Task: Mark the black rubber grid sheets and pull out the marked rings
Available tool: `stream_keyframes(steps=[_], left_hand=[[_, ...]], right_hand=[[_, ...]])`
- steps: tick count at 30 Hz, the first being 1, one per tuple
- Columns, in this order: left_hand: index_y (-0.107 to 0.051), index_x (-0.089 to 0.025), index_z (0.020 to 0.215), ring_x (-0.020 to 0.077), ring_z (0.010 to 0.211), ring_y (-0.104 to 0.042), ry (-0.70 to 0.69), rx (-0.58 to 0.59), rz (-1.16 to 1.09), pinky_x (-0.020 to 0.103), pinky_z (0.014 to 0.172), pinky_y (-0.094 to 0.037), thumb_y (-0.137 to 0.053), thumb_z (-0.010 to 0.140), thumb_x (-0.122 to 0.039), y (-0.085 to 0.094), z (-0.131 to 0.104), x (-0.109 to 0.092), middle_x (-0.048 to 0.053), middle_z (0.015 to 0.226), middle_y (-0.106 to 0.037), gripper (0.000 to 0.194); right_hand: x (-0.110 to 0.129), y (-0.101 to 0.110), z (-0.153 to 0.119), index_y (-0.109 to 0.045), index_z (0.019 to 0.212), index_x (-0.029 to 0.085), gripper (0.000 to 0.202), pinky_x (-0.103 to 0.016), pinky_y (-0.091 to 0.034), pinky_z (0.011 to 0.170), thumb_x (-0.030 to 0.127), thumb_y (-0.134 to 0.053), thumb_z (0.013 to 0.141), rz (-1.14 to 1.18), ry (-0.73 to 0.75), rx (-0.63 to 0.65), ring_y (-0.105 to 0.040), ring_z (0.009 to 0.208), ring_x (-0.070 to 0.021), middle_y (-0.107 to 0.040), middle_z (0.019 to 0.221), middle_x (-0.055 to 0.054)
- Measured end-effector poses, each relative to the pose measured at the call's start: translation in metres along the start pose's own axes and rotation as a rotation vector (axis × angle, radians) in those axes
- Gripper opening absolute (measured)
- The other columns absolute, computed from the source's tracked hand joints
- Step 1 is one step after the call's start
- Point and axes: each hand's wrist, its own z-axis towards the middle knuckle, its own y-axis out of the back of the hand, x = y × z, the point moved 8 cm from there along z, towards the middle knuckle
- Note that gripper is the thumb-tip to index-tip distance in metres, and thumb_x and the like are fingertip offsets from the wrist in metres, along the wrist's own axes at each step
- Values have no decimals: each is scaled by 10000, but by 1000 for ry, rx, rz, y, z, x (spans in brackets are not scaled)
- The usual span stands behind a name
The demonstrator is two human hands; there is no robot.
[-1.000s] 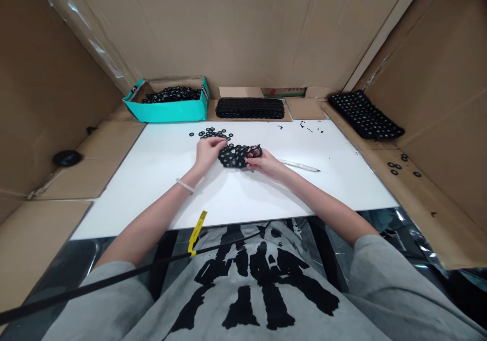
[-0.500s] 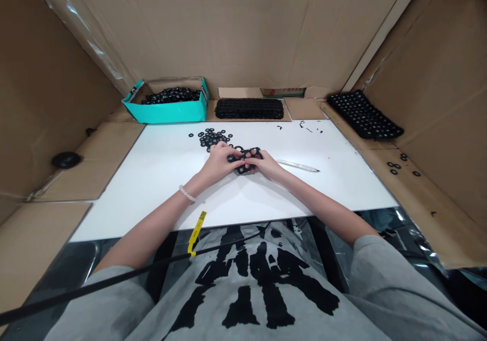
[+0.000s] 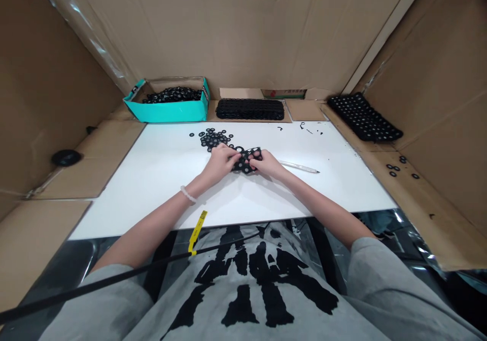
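Observation:
Over the white board, a black sheet full of round holes (image 3: 243, 166) is held up between my two hands. My right hand (image 3: 265, 163) is closed on its right side, with the thumb in front and fingertips showing through the holes. At the sheet's left edge my left hand (image 3: 222, 159) is closed, thumb and forefinger pinched together. Whether a small ring is also in that pinch, I cannot make out. Just beyond my left hand lies a pile of small black rings (image 3: 213, 138). A white pen-like tool (image 3: 300, 167) with a dark tip rests right of my right hand.
A turquoise box (image 3: 167, 111) of black rings stands at the back left. Beside it are stacked black sheets (image 3: 250, 109). Another holed sheet (image 3: 365, 117) lies at the right, near loose rings (image 3: 393, 167). Cardboard walls (image 3: 243, 31) enclose the white board (image 3: 152, 178).
My left hand has drawn slightly left and its thumb has come off the sheet's middle, so more of the holes show. My right hand keeps its hold.

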Motion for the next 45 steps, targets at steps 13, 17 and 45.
stream_keyframes(steps=[13, 17, 45], left_hand=[[-766, -243, 922, 280, 964, -548, -43, 19, -35, 451, 938, -367, -682, 823, -515, -1, -4, -15, 64, 916, -746, 302], [-778, -242, 830, 262, 883, -596, 74, -77, -208, 394, 833, -442, -648, 830, -461, 1, 2, 6, 55, 848, -751, 255], [-763, -228, 919, 298, 1002, -569, 255, -223, -4, 466, 909, -381, -523, 906, -323, 15, 4, 31, 76, 985, -761, 259]], right_hand=[[7, 3, -2, -690, 792, 141, 255, -262, -428, 683, 358, -664, 662, 99, 40, -27, -571, 708, -149, -674, 746, -17], [7, 12, -2, -600, 657, 156, 239, -256, -362, 617, 389, -635, 695, -100, 83, -146, -510, 642, -134, -589, 628, 12], [-12, 5, 9, -457, 801, 224, 244, -267, -446, 727, 253, -604, 609, 112, 131, -154, -546, 779, -161, -523, 751, 39]])
